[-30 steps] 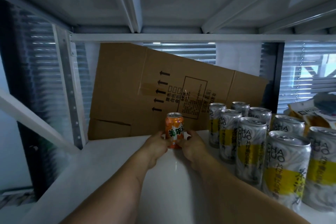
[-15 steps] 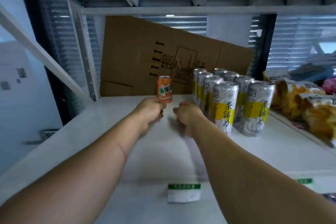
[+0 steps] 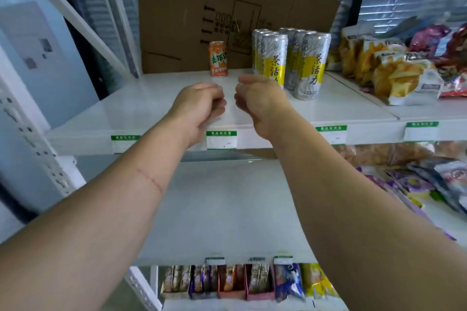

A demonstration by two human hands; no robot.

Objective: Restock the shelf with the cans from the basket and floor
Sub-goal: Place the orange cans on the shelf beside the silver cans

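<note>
Both hands — left hand [image 3: 202, 103], right hand [image 3: 257, 101] — hang loosely curled, empty. The orange can [image 3: 218, 59] stands upright on the shelf [image 3: 141, 111] beyond the fingers — next, fetch another, set it alongside.

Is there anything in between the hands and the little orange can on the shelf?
No, nothing visible. The orange can stands upright at the back of the white shelf, with only bare shelf between it and the left hand and right hand. The tall silver-and-yellow cans stand off to its right.
</note>
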